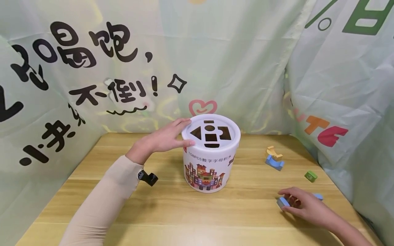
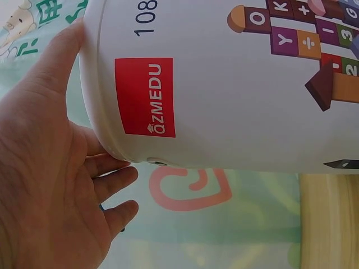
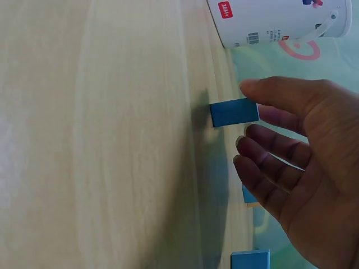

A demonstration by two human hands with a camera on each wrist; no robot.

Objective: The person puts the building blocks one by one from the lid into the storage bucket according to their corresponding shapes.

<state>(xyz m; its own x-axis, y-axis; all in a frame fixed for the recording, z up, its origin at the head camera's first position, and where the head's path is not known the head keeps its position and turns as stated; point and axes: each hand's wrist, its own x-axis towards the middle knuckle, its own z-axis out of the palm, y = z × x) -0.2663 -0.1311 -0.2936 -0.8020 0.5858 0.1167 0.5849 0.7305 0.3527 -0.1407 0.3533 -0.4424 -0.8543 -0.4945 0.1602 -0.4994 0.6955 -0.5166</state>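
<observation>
A white bucket (image 1: 209,167) of building blocks stands upright, its lid (image 1: 197,147) cut with shaped holes. Against the left side of the lid's rim rests my left hand (image 1: 163,138), thumb and fingers spread and fairly straight; in the left wrist view this hand (image 2: 61,151) touches the rim beside a red label (image 2: 146,98). At the right front, my right hand (image 1: 303,206) pinches a small blue block (image 1: 282,202) between thumb and index finger. The right wrist view shows the blue block (image 3: 234,112) by one end, the other fingers of the hand (image 3: 314,151) loosely bent.
Behind the right hand lies another blue block (image 1: 318,196), partly hidden. Farther back are a green block (image 1: 311,176), a blue arch block (image 1: 275,163) and a yellow arch block (image 1: 271,152). Printed cloth (image 1: 240,68) hangs around the wooden table (image 1: 154,212).
</observation>
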